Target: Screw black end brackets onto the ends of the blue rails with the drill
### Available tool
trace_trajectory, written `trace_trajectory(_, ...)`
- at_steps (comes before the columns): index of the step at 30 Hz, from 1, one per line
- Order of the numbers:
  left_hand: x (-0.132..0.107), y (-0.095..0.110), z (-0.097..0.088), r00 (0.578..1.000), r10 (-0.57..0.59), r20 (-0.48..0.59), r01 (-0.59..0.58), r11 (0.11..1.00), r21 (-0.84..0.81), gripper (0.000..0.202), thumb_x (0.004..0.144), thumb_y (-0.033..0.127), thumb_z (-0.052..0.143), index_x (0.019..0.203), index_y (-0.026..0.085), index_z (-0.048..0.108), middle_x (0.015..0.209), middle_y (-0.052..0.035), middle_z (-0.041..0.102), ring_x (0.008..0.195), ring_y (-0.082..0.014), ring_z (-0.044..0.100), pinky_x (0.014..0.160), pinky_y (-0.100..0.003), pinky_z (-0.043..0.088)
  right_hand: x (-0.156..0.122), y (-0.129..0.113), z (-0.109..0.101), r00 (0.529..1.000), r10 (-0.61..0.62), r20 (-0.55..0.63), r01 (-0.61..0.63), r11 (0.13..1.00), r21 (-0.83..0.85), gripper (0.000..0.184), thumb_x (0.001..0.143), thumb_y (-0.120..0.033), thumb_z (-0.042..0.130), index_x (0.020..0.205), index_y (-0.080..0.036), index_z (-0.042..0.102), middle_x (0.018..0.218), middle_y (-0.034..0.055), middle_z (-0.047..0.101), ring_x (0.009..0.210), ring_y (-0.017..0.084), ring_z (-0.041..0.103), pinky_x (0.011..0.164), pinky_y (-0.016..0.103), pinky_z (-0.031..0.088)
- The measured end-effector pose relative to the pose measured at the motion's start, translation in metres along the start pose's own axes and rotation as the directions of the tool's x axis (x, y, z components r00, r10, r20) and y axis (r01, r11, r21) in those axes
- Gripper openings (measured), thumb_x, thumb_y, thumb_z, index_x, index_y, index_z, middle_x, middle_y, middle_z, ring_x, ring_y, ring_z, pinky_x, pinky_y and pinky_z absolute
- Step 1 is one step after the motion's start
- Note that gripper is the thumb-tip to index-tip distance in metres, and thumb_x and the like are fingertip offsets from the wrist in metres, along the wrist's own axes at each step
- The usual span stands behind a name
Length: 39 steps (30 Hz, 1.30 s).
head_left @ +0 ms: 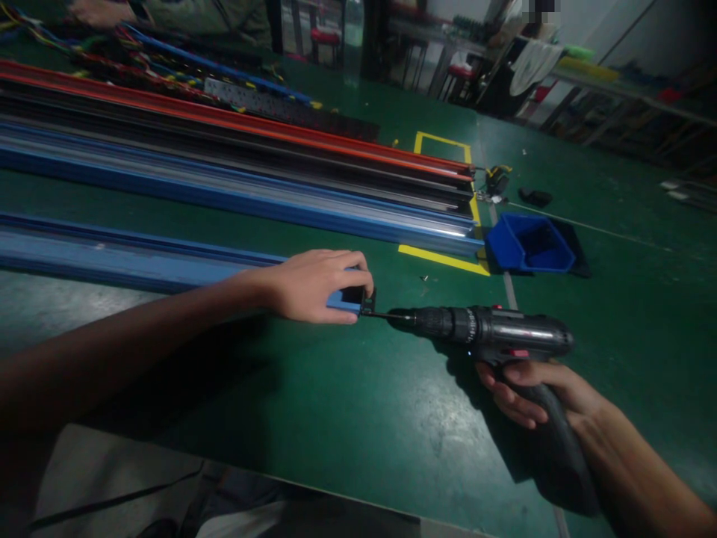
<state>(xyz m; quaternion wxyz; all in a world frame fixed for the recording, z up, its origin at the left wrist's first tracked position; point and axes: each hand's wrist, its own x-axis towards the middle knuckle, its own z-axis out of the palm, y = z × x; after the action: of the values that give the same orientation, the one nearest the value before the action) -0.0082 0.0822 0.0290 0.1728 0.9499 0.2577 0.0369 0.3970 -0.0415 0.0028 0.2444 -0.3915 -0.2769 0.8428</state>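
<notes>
My left hand point(319, 284) is closed around the right end of a long blue metal profile point(146, 258) lying on the green table. A small black end piece point(368, 297) sits at the tip of that profile, by my fingertips. In my right hand point(538, 392) is a black cordless drill point(493, 332), gripped by its handle and pointing left. Its long thin bit point(386, 316) reaches the end piece, at the profile's lower corner. I cannot tell whether a screw is on the bit's tip.
Beyond lie more long blue profiles point(240, 198) and an orange one point(252, 116). A blue bin point(529, 243) stands right of their ends, near yellow tape marks point(442, 259). Small screws point(424, 278) lie on the table point(347, 388). Another person's sleeve point(207, 19) and bundled wires point(112, 60) are at the back left.
</notes>
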Motion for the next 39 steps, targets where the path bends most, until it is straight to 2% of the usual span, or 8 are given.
trace_trajectory(18, 0.0000, 0.0008, -0.0012, 1.000, -0.006, 0.005, 0.006, 1.000, -0.002, 0.035, 0.093, 0.051, 0.063, 0.123, 0.032, 0.061, 0.132, -0.0044, 0.056, 0.115, -0.0247, 0.060, 0.095, -0.035, 0.043, 0.0007, 0.0000, 0.0015, 1.000, -0.008, -0.005, 0.008, 1.000, -0.012, 0.024, 0.083, -0.029, 0.078, 0.094, -0.008, 0.079, 0.068, 0.0040, 0.066, 0.037, 0.003, 0.045, 0.042, 0.018, 0.050)
trace_trajectory(27, -0.0003, 0.0012, -0.0011, 1.000, -0.004, 0.000, 0.004, 1.000, -0.004, 0.035, 0.093, 0.050, 0.063, 0.122, 0.032, 0.061, 0.133, -0.0044, 0.056, 0.115, -0.0249, 0.060, 0.095, -0.035, 0.043, 0.0018, -0.0002, -0.0009, 0.998, -0.012, 0.056, 0.011, 1.000, 0.002, 0.025, 0.085, -0.027, 0.074, 0.102, -0.008, 0.078, 0.073, 0.0043, 0.066, 0.038, 0.003, 0.046, 0.044, 0.018, 0.051)
trace_trajectory(39, -0.0006, 0.0010, -0.0011, 1.000, -0.003, 0.009, 0.003, 1.000, -0.016, 0.035, 0.093, 0.050, 0.063, 0.123, 0.031, 0.060, 0.132, -0.0047, 0.055, 0.116, -0.0250, 0.060, 0.094, -0.036, 0.042, 0.0021, -0.0013, -0.0003, 0.998, -0.024, 0.064, 0.025, 1.000, -0.012, 0.026, 0.086, -0.028, 0.075, 0.103, -0.008, 0.078, 0.074, 0.0043, 0.066, 0.039, 0.003, 0.046, 0.044, 0.018, 0.051)
